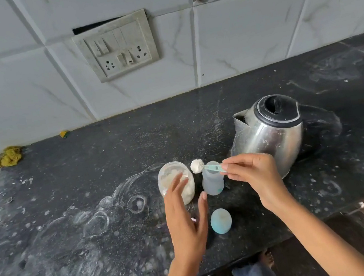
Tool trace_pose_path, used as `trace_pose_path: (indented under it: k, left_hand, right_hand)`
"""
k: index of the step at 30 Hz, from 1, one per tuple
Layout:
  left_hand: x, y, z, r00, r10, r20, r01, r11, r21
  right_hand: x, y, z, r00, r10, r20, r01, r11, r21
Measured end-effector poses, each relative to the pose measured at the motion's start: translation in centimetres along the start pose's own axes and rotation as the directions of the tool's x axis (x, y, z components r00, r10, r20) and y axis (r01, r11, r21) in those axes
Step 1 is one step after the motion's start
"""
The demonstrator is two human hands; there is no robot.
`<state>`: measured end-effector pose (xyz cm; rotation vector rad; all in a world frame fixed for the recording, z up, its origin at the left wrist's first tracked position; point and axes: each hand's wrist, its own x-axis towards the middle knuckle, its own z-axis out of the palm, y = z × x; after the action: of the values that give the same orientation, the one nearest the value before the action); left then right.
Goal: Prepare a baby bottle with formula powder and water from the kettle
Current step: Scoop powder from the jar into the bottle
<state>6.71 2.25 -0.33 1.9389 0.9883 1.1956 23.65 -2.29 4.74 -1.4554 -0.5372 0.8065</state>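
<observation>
My right hand (pixel 252 174) is pinching the handle of the scoop (pixel 206 166), heaped w/ formula powder (pixel 196 165), holding it right over the open baby bottle (pixel 212 181), which sits just below my fingers on the tabletop (pixel 71 225). Left hand (pixel 185 220) is open w/ fingers relaxed, holding nothing, fingertips in front of the powder jar (pixel 175 181). Bottle cap (pixel 220 221) sits just right of my left thumb, and the kettle (pixel 270 134) is just behind my right hand.

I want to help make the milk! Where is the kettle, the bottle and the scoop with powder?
kettle (pixel 271 138): head view, on its shiny steel side.
bottle (pixel 212 183): head view, on its clear body.
scoop (pixel 197 165): head view, on its heaped white powder.
</observation>
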Motion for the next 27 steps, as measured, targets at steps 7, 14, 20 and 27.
trace_pose_path:
  k: [7,14,20,27]
  left_hand:
    - [-0.8,1.0,4.9,0.976,-0.094,0.197,0.092,0.996,0.019]
    - [1.5,0.2,7.3,0.916,-0.285,0.281,0.266,0.958,0.105]
    - [3.0,0.3,7.3,0.929,-0.274,0.248,0.257,0.961,0.099]
    - [4.0,0.5,6.7,0.949,-0.174,0.263,0.139,0.979,0.148]
  right_hand:
    - [-1.0,-0.2,-2.5,0.992,-0.021,-0.124,0.03,0.997,0.066]
    - [-1.2,-0.2,-3.3,0.982,-0.036,-0.183,0.047,0.997,0.061]
    - [-1.2,0.2,-3.6,0.978,-0.017,-0.207,0.028,0.998,0.054]
    - [-1.3,0.3,-4.2,0.979,-0.022,-0.201,0.026,1.0,0.015]
